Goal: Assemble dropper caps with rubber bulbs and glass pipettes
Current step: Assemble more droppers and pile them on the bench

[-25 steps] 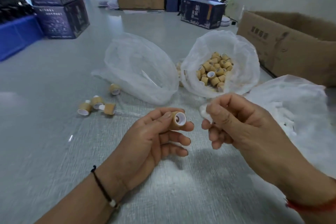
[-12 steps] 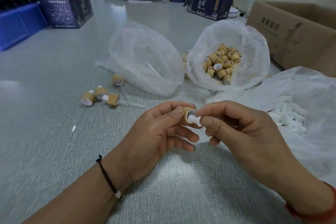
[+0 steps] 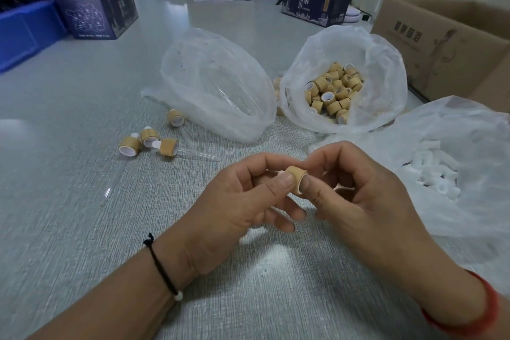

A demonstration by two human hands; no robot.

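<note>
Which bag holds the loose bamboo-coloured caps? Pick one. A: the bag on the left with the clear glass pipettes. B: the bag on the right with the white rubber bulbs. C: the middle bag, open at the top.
C: the loose caps lie piled in the open middle bag, while the left bag shows only clear glass and the right bag holds white bulbs.

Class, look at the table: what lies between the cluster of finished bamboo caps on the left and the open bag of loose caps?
In the head view, a crumpled clear plastic bag lies between the finished caps and the bag of loose caps.
</note>
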